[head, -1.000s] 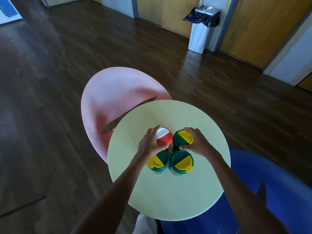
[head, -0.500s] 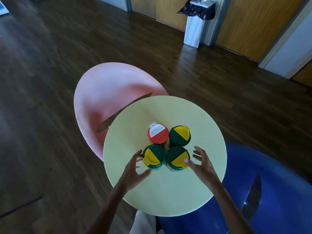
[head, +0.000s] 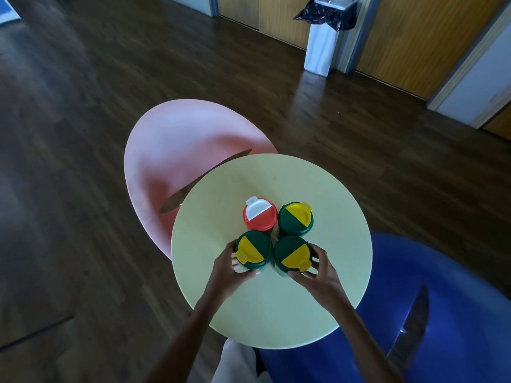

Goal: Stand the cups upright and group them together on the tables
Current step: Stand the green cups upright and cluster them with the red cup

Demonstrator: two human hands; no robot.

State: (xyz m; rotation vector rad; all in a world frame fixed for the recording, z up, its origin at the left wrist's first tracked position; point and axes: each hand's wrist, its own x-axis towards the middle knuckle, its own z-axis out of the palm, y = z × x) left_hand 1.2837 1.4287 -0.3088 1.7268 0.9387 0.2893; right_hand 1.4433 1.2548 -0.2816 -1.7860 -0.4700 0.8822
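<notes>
Several lidded cups stand upright in a tight square on the round pale yellow table (head: 318, 305). At the back are a red cup with a white flap (head: 260, 217) and a green cup with a yellow flap (head: 295, 220). In front stand two more green and yellow cups. My left hand (head: 231, 268) wraps around the near left green cup (head: 253, 251). My right hand (head: 318, 269) grips the side of the near right green cup (head: 292, 254). The cups' bodies are mostly hidden under their lids.
A pink chair (head: 177, 150) sits at the table's far left and a blue chair (head: 448, 305) at its near right. A white bin with a black bag (head: 323, 37) stands by the wooden doors at the back. Dark wooden floor surrounds the table.
My hands left the two back cups, drew back toward me with fingers spread, then closed around the two near green cups. The view shifted slightly.
</notes>
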